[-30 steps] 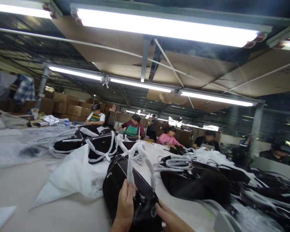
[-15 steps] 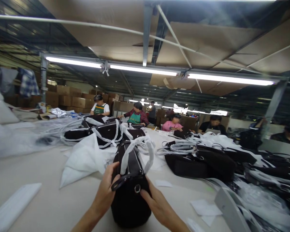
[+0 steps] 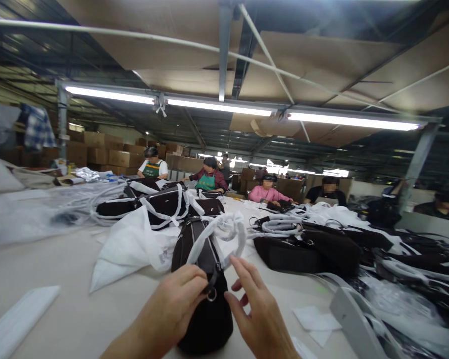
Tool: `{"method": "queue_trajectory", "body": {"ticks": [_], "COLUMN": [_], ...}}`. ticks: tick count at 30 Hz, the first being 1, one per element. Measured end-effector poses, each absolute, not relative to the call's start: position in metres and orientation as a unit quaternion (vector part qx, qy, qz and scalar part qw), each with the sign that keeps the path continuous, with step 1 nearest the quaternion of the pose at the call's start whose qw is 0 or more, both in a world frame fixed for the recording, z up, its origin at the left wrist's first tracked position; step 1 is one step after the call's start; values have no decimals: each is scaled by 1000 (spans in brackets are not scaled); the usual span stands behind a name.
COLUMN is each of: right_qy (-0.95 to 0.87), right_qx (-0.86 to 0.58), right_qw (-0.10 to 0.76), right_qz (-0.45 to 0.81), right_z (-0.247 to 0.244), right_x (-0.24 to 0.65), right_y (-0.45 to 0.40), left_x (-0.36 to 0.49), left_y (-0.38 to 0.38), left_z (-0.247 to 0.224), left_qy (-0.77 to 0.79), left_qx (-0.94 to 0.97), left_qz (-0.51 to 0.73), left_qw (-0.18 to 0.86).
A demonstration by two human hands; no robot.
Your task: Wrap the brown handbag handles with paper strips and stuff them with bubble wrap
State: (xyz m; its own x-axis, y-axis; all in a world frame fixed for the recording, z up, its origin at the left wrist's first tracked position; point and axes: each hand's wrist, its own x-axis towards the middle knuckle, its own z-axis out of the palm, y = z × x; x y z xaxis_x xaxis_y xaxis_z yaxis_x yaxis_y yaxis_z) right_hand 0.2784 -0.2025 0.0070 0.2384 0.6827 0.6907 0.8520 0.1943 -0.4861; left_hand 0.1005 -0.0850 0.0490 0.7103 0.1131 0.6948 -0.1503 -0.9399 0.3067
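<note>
A black bag (image 3: 211,324) stands on the pale table with its end facing me and a metal ring on that end. Its handles (image 3: 202,242) are wrapped in white material and rise above the zipped top. My left hand (image 3: 175,299) is closed on a short black strap (image 3: 212,282) near the ring. Beside the bag's right edge, my right hand (image 3: 252,304) has its fingers apart, thumb close to the bag's side. Behind the bag on the left lies a white cloth-like sheet (image 3: 125,244).
More black bags with wrapped handles lie at the back left (image 3: 164,204) and right (image 3: 307,249). Clear plastic (image 3: 404,304) and a grey-white strip (image 3: 355,319) are at the lower right. A flat white bundle (image 3: 22,319) lies left. Several people sit across the table.
My left hand has moved from the bag's side onto the short strap. My right hand has come off the bag and opened. The wrapped handle leans further right.
</note>
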Motion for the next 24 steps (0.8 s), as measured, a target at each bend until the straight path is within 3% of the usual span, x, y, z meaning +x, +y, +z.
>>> {"method": "queue_trajectory", "body": {"ticks": [5,8,12,24], "right_qy": [-669,-630,-604,-612], "right_qx": [-585,-639,-682,-705], "right_qw": [457,439,410,312], "right_qz": [40,51,42,-177], "right_z": [69,87,75,46], "right_x": [270,278,287,301], "right_y": [-210,-223,-238,-261], "left_x": [123,140,160,179], "left_y": [-69,-53,-37,-23], "left_z": [104,105,90,91], "left_qy": [-81,-90,-147,-173], "left_qx": [933,910,898,930], "left_qz": [273,246,138,30], "left_qw": [220,321,391,324]}}
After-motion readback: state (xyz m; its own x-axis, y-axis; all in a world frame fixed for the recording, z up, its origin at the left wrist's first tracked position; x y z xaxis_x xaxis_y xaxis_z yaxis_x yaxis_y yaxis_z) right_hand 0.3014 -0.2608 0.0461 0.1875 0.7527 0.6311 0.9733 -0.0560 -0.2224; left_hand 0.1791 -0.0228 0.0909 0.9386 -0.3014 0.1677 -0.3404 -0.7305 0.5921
